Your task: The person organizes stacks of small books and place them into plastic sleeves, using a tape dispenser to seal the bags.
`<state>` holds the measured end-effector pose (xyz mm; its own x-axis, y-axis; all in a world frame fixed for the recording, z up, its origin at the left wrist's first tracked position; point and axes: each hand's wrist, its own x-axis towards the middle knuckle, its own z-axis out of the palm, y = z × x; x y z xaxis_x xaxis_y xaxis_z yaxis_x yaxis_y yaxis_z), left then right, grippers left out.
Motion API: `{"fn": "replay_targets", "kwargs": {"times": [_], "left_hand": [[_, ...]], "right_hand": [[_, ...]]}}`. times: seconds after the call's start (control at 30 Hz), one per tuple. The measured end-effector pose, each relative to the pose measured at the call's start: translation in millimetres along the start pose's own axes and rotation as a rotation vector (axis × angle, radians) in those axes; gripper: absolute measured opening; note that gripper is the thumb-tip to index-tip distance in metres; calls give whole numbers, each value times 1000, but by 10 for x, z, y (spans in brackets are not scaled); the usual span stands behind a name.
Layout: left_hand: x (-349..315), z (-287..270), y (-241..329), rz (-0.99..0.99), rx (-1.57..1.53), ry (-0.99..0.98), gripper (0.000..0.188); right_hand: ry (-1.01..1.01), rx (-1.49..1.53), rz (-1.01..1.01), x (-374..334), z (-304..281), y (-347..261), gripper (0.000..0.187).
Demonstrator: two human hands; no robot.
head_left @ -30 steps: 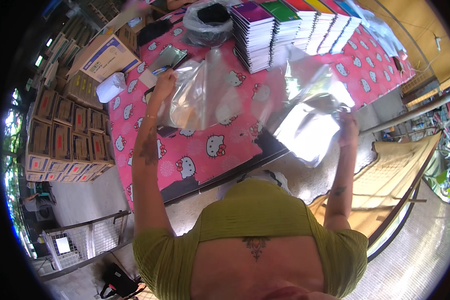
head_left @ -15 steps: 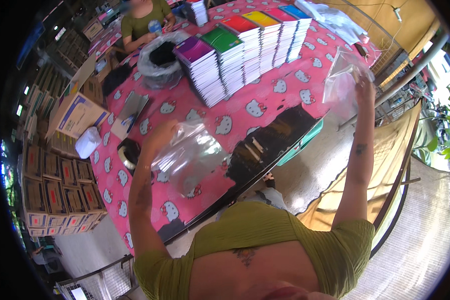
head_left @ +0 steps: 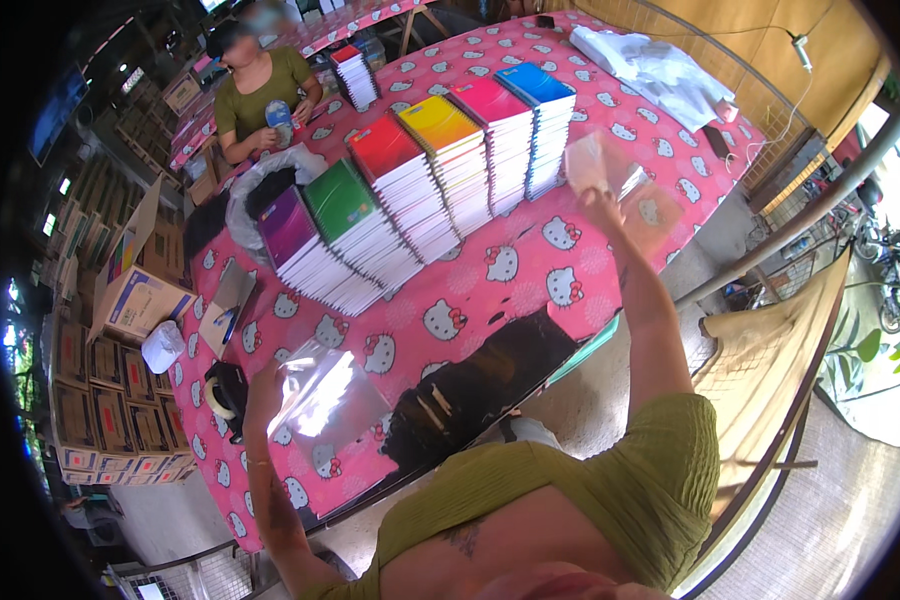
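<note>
My left hand (head_left: 262, 398) is at the near left of the table, its fingers closed on the edge of some clear plastic bags (head_left: 342, 405). The bags lie flat and shine; how many there are I cannot tell. Out to the right, my right hand (head_left: 602, 208) pinches another clear plastic bag (head_left: 642, 198) beside the blue stack. Spiral notebooks stand in a slanting row of tall stacks: purple (head_left: 288, 225), green (head_left: 340, 200), red (head_left: 385, 147), yellow (head_left: 438, 122), pink (head_left: 490, 102) and blue (head_left: 535, 84).
A black tape dispenser (head_left: 226, 398) sits just left of my left hand. Torn black covering (head_left: 490, 385) lies along the near table edge. White plastic sheets (head_left: 650, 75) lie at the far right. A co-worker (head_left: 270, 95) sits across the table. Cartons (head_left: 142, 305) stand at the left.
My view has turned, shifting the stacks left in the picture. My right hand has come inward with its bag, from the right table edge to beside the blue stack. My left hand stays at its bags.
</note>
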<state>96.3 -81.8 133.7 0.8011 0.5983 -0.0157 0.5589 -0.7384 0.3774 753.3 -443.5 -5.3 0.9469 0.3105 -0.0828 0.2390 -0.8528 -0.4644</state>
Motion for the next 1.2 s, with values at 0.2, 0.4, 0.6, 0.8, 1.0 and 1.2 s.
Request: {"fn": "replay_targets", "kwargs": {"times": [0.2,0.4,0.6,0.8,1.0,1.2], "left_hand": [[-50,-200,284,-145,70,-88,21],[-133,-550,535,-54,-370,-279,31],[5,-899,1010,-153,-538,-422,29],[-92,-1187,178,28,-418,133,24],[-402,-1978,3,104,-536,415,28],[-1029,-2167,97,294,-476,247,33]], "right_hand": [[263,-237,-216,14,27,195,58],[-509,743,-651,-1736,142,-1205,69],[-829,701,-1064,-3269,589,-2448,65],[-1366,1102,-268,-3740,1257,-2579,25],[-1230,813,-157,-4028,1891,-2372,21],[-852,606,-303,-4311,1946,-2314,28]]}}
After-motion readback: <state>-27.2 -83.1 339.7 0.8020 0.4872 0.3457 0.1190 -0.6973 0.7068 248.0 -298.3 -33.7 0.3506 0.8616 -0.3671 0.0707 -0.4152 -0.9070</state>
